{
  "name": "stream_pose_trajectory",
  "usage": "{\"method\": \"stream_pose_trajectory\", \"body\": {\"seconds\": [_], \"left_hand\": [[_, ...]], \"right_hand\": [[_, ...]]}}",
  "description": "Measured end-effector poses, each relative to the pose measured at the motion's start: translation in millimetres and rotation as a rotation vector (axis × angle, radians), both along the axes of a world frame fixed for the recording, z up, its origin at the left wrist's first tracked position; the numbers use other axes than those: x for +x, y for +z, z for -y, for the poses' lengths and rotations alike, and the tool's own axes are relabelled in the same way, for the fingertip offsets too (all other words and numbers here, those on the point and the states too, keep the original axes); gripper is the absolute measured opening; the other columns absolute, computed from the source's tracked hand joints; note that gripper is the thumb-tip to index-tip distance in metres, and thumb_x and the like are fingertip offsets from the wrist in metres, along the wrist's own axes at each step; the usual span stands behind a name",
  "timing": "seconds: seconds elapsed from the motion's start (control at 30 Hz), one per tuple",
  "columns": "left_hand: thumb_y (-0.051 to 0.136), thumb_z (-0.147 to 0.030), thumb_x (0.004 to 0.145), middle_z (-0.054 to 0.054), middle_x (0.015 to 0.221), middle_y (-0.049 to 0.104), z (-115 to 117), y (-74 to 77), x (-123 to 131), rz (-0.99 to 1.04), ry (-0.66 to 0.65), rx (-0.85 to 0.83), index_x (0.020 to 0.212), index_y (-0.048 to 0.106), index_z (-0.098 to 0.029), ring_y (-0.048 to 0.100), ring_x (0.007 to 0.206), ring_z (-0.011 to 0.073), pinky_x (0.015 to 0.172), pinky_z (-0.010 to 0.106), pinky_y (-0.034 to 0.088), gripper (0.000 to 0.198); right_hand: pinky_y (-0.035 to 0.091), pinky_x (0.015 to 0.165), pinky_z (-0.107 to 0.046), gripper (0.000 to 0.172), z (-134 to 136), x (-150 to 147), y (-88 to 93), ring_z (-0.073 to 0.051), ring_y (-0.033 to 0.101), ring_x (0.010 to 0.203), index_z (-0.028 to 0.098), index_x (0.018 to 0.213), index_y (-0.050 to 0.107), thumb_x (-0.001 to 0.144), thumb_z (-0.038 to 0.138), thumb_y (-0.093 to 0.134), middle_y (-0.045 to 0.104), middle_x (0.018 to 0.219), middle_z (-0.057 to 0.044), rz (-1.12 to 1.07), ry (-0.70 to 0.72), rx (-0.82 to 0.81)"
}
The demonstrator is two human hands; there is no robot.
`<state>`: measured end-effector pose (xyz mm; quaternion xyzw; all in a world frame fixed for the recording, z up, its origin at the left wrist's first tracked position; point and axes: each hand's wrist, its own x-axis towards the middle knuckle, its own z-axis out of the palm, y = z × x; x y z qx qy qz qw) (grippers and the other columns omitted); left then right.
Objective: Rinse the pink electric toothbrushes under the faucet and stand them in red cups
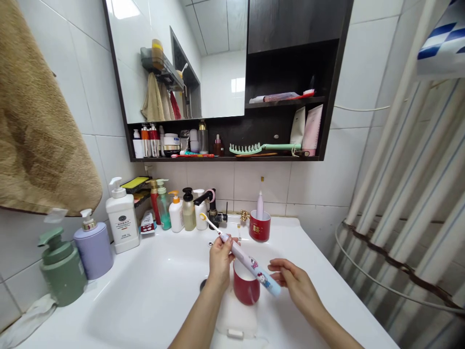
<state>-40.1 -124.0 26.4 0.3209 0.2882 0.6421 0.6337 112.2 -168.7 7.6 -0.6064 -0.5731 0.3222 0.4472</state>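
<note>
My left hand is closed around the upper part of an electric toothbrush, white-lilac to light blue with cartoon figures. Its brush head tilts up and to the left, over the basin. Beside the handle's lower end, my right hand has its fingers apart; whether a fingertip touches the handle is hard to tell. Below the toothbrush stands a red cup, partly covered by it, at a whitish box-like case. Another red cup at the back holds a lilac toothbrush.
The white sink has a black faucet at the back. Several pump bottles line its left and rear edges. Overhead hangs a dark mirror cabinet, its shelf holding a green hairbrush. A brown towel hangs left; pipes stand right.
</note>
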Motion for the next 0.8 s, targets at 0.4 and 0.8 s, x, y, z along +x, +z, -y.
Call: {"method": "stream_pose_trajectory", "body": {"seconds": [0.4,0.8], "left_hand": [[0.056,-0.027,0.058,0.004,0.057,0.058,-5,-20.5,11,0.000,-0.126,-0.090,0.066,0.050,-0.011,0.055,0.056,0.0121,0.062,0.024,0.040,0.019],[0.055,-0.028,0.059,0.002,0.055,0.057,-1,-20.9,16,0.045,-0.193,-0.060,0.060,0.048,-0.013,0.054,0.053,0.0110,0.059,0.024,0.039,0.017]], "right_hand": [[0.026,0.030,-0.014,0.024,18,-34,-18.6,-0.002,0.035,0.030,0.015,0.074,0.042,0.069,0.038,0.040,0.042,0.048,0.007,-0.220,0.362,-0.227],[0.025,0.028,-0.015,0.028,16,-42,-23.7,-0.002,0.033,0.029,0.016,0.072,0.039,0.069,0.044,0.036,0.038,0.046,0.008,-0.159,0.288,-0.168]]}}
